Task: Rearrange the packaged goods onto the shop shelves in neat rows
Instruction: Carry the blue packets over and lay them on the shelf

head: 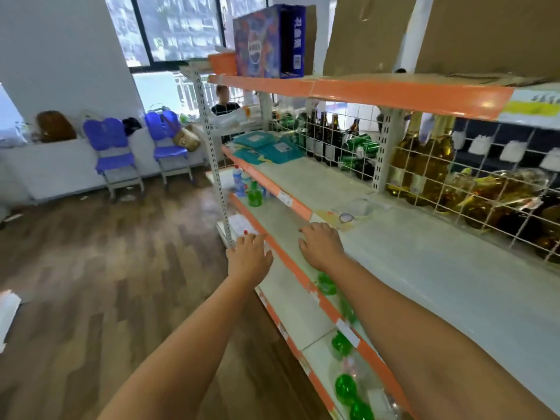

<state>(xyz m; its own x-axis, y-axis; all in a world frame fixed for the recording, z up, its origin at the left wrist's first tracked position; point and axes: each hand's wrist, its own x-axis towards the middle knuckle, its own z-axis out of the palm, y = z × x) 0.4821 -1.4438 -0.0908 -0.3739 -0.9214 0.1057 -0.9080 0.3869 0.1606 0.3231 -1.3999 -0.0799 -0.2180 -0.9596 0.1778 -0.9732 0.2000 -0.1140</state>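
An orange-edged shop shelf unit (394, 95) fills the right side. My left hand (250, 256) reaches palm down to the lower shelf's far corner, fingertips at a flat white packet (241, 224) with red marks. My right hand (321, 244) hovers palm down at the front edge of the middle shelf (439, 268), just short of a clear, yellowish packet (348, 216). Neither hand holds anything. Teal packets (266, 147) lie in a loose pile at the middle shelf's far end. Green bottles (342, 344) lie along the lower shelf under my right arm.
Blue and green bottles (247, 186) stand at the lower shelf's far end. A blue box (266, 40) and cardboard boxes (485, 31) sit on top. Behind the wire mesh (424, 183) are glass bottles. Purple chairs (112, 147) and a person (224, 101) are beyond; wooden floor on the left.
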